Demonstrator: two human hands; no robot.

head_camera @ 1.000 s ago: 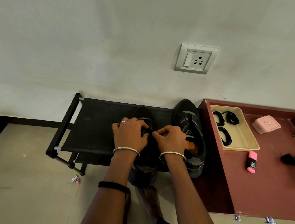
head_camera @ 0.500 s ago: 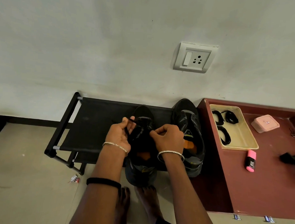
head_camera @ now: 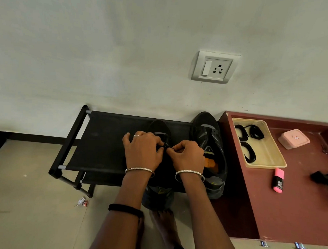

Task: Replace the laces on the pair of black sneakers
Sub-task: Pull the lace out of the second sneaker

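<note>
Left hand [head_camera: 142,149] and right hand [head_camera: 188,155] are close together over the middle of the left sneaker [head_camera: 159,127], fingers curled. The thumb and forefinger of each hand pinch a black lace [head_camera: 166,146] between them. The hands and wrists cover most of this shoe's upper, so the eyelets cannot be made out. Only its dark toe at the far end and its heel at the near end show, and the heel hangs over the near edge of a black fabric rack [head_camera: 106,140].

The right sneaker [head_camera: 209,145] lies just beside it. It is black with grey side panels and an orange lining, its tongue is open, and no lace is visible on it.

To the right stands a reddish-brown cabinet top [head_camera: 296,205]. On it a cream tray [head_camera: 267,147] holds coiled black laces [head_camera: 249,152]. A pink box [head_camera: 293,138] sits at the far side and a pink highlighter [head_camera: 278,180] lies near the tray's near end. A wall socket [head_camera: 214,67] is mounted above, and a bare foot [head_camera: 164,224] rests on the floor below the heel.
</note>
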